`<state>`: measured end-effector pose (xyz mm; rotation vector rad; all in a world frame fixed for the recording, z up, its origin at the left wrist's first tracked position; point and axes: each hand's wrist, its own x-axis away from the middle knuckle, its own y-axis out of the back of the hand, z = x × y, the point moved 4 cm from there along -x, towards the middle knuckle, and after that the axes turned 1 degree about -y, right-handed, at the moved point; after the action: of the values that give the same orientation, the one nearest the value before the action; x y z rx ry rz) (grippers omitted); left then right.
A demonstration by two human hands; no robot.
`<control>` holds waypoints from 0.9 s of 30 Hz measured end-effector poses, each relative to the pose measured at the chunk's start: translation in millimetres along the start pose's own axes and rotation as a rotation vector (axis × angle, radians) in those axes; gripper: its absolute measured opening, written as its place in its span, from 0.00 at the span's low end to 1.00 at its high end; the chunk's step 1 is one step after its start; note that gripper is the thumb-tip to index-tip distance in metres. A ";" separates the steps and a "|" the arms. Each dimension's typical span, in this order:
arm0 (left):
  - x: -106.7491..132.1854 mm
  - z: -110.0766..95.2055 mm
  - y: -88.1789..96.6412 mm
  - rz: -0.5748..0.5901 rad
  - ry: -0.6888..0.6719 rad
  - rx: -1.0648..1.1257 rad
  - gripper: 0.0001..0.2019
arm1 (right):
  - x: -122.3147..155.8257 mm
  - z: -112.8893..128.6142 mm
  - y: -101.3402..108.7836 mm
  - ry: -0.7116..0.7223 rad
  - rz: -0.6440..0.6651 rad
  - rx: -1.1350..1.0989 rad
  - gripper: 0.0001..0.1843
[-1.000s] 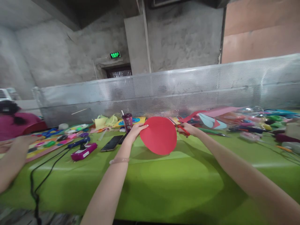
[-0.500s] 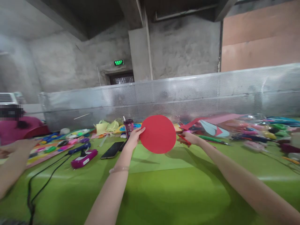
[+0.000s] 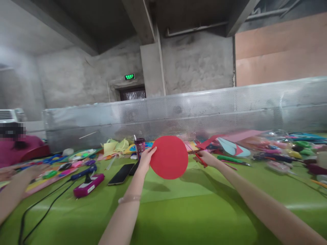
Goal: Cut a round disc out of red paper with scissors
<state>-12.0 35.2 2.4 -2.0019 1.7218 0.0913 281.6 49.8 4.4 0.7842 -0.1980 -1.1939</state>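
Observation:
My left hand (image 3: 146, 159) pinches the left edge of a red paper disc (image 3: 169, 157) and holds it upright above the green table (image 3: 184, 211). My right hand (image 3: 205, 158) is closed on red-handled scissors (image 3: 199, 159) just right of the disc; the blades sit close to the disc's right edge without clearly touching it.
A dark phone (image 3: 121, 174), a purple cup with a straw (image 3: 139, 144) and a magenta glue gun (image 3: 89, 180) with a black cable lie to the left. Coloured paper and craft clutter (image 3: 268, 146) fill the right. Another person's arm (image 3: 12, 197) reaches in at far left.
The view has tilted upward. The disc has turned slightly and shifted left, a little away from the scissors. Both hands keep their grip.

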 end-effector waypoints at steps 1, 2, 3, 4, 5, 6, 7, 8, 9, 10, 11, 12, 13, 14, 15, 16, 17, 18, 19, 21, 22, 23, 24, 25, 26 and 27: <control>0.1 -1.4 0.0 -0.006 -0.030 -0.029 0.14 | -0.3 -0.6 0.5 -0.002 -0.017 -0.001 0.09; 0.3 -2.9 -0.1 -0.012 -0.057 -0.067 0.15 | -0.5 -1.0 1.0 -0.003 -0.033 -0.004 0.09; 0.6 -4.5 -0.2 -0.019 -0.086 -0.111 0.15 | -0.6 -1.1 1.4 0.001 -0.047 -0.012 0.09; 0.8 -5.5 -0.4 -0.024 -0.107 -0.155 0.15 | -0.6 -0.8 1.4 0.005 -0.055 -0.019 0.10; 0.9 -6.3 -1.0 -0.018 -0.127 -0.197 0.16 | -0.5 -0.2 1.0 0.010 -0.055 -0.027 0.10; 0.9 -6.6 -1.5 -0.012 -0.146 -0.234 0.16 | -0.4 0.6 0.2 0.015 -0.050 -0.033 0.10; 0.7 -6.5 -2.1 -0.002 -0.162 -0.267 0.17 | -0.2 1.6 -1.0 0.015 -0.041 -0.037 0.10; 0.5 -6.1 -2.8 0.009 -0.176 -0.294 0.17 | 0.1 2.8 -2.3 0.013 -0.034 -0.040 0.09; 0.4 -5.4 -3.4 0.019 -0.186 -0.311 0.17 | 0.5 4.2 -3.5 0.012 -0.032 -0.046 0.09; 0.3 -4.6 -4.1 0.032 -0.190 -0.320 0.18 | 0.9 5.8 -4.6 0.013 -0.033 -0.054 0.08; 0.4 -3.6 -5.0 0.045 -0.191 -0.322 0.18 | 1.4 7.5 -5.7 0.019 -0.037 -0.065 0.07; 0.6 -2.7 -5.8 0.059 -0.187 -0.321 0.18 | 1.8 9.4 -6.7 0.029 -0.043 -0.076 0.07; 0.8 -1.9 -6.5 0.069 -0.184 -0.320 0.19 | 2.3 11.1 -7.8 0.041 -0.043 -0.089 0.07; 1.0 -1.3 -7.0 0.077 -0.183 -0.323 0.19 | 2.8 12.5 -9.0 0.053 -0.041 -0.101 0.06; 1.0 -0.8 -7.2 0.078 -0.185 -0.329 0.20 | 3.2 13.7 -10.2 0.064 -0.036 -0.113 0.06; 0.8 -0.5 -7.1 0.073 -0.188 -0.340 0.20 | 3.6 14.4 -11.5 0.070 -0.030 -0.122 0.05; 0.5 -0.3 -6.8 0.066 -0.194 -0.352 0.21 | 4.0 14.8 -12.8 0.073 -0.021 -0.128 0.05; 0.1 -0.2 -6.5 0.059 -0.202 -0.363 0.21 | 4.2 14.9 -14.0 0.075 -0.013 -0.133 0.04; -0.2 -0.2 -6.5 0.055 -0.209 -0.371 0.21 | 4.3 15.0 -15.1 0.075 -0.006 -0.133 0.04; -0.3 -0.6 -7.1 0.063 -0.218 -0.377 0.20 | 4.3 15.1 -16.7 0.068 0.002 -0.120 0.03; 0.0 -1.0 -7.7 0.069 -0.221 -0.375 0.20 | 4.3 15.4 -17.3 0.063 0.004 -0.113 0.03; 0.5 -1.5 -8.5 0.077 -0.220 -0.371 0.19 | 4.4 16.1 -17.7 0.061 0.005 -0.108 0.03; 1.1 -2.1 -8.9 0.076 -0.221 -0.367 0.19 | 4.6 17.3 -18.0 0.063 0.006 -0.107 0.03; 1.8 -2.9 -9.1 0.070 -0.226 -0.370 0.19 | 5.1 18.9 -18.4 0.068 0.008 -0.110 0.03; 2.5 -3.4 -9.4 0.069 -0.226 -0.371 0.19 | 5.8 20.7 -18.7 0.074 0.010 -0.114 0.03; 3.1 -3.8 -9.4 0.063 -0.224 -0.375 0.19 | 6.7 22.5 -19.2 0.079 0.013 -0.118 0.03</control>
<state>-3.5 31.6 7.6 -2.0949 1.7165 0.6796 257.8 31.2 6.7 0.7246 -0.0669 -1.1496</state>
